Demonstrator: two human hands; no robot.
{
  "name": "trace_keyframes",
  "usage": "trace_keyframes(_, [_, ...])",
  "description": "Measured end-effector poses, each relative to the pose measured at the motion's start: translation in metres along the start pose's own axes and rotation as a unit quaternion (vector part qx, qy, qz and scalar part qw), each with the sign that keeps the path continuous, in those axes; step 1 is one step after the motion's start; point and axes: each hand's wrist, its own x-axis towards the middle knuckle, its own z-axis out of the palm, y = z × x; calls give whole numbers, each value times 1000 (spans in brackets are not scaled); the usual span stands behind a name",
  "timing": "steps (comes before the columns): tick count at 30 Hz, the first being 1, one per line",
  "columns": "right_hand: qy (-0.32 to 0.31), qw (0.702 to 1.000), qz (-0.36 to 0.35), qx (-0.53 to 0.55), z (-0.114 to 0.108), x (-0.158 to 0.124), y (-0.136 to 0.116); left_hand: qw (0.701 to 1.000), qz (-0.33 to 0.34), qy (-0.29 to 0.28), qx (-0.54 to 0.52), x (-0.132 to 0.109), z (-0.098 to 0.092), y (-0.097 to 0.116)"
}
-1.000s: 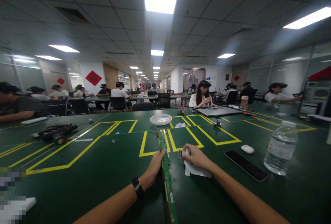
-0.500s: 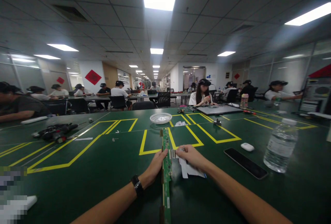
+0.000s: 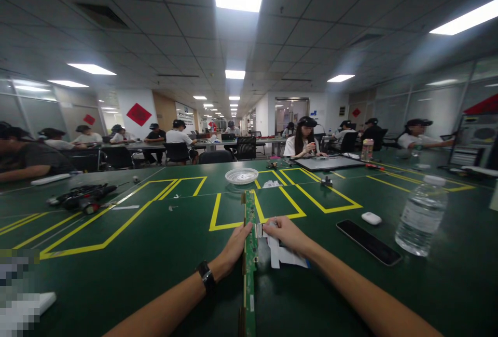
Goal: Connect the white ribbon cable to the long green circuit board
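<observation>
Clamping | left hand (image 3: 232, 248): circuit board (image 3: 250, 269) | right hand (image 3: 287, 235): white cable (image 3: 274, 253) | bottle (image 3: 421, 217): clear liquid | basket (image 3: 241, 181): contents unclear

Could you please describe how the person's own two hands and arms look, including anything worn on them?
The left hand and the right hand wear no gloves, and no sleeves show. A black, glossy band with a pale edge, perhaps a watch, circles the left wrist.

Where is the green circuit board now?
In the head view, the circuit board is lower centre, in the left hand, the right hand close on its right.
</observation>
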Motion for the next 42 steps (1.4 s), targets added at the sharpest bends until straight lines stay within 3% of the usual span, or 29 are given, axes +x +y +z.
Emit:
trace_keyframes(24, [-12,1000,1,-13,-1,-3,-2,998,10,-24,52,1,-3,-2])
trace_keyframes(33, [10,998,-15,-52,1,-7,-10,993,21,-98,55,1,-1,-1])
trace_keyframes(42, [25,997,-59,-52,6,-11,-18,988,51,-134,57,-3,1,3])
